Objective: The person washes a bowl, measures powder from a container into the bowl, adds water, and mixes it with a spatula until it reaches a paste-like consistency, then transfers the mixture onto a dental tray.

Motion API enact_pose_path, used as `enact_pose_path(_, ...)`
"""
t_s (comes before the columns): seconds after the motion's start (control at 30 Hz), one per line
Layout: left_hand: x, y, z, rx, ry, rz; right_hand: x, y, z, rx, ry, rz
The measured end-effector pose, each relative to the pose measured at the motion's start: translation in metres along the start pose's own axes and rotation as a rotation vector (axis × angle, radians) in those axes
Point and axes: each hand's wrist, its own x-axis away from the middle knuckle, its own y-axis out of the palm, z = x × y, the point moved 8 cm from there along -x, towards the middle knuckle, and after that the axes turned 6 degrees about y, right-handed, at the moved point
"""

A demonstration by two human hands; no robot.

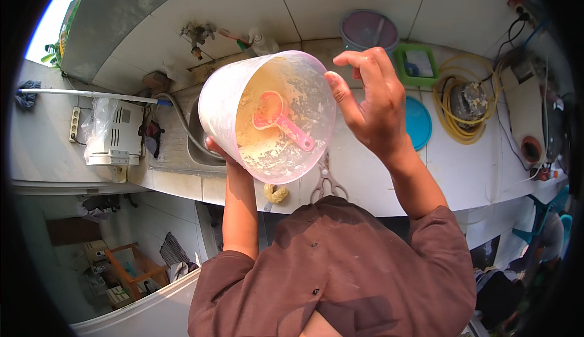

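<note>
Above the counter point(371, 182), left hand point(217, 148) around a powdery tub point(226, 99), right hand point(374, 102) empty, wide beside it.

I count two hands of mine, left hand point(217, 149) and right hand point(372, 101), with one tub point(222, 102) between them and one pink scoop point(282, 121) inside. Right of my right hand I have one blue lid point(420, 121), one green basket point(421, 82) and one yellow coil point(465, 137). Beyond my left, one tap point(196, 34).

brown shirt point(371, 264) | short sleeves point(444, 239) | small dark buttons point(316, 291) | bare hands point(374, 96)
</note>
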Motion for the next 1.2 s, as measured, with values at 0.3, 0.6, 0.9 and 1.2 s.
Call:
enact_pose_path(0.3, -0.01, -0.004, 0.01, -0.125, 0.049, -0.02, 0.026, 0.076, -0.027, 0.392, -0.195, -0.512)
enact_pose_path(0.6, -0.001, -0.033, 0.017, -0.215, 0.107, 0.045, 0.011, 0.077, -0.029, 0.202, -0.363, -0.386)
enact_pose_path(0.9, 0.014, -0.046, 0.0, -0.107, 0.011, 0.031, 0.056, 0.134, 0.005, 0.062, -0.02, -0.865)
enact_pose_path(1.2, 0.027, -0.072, -0.023, -0.176, -0.027, 0.08, 0.112, 0.191, 0.046, -0.914, 0.876, -0.894)
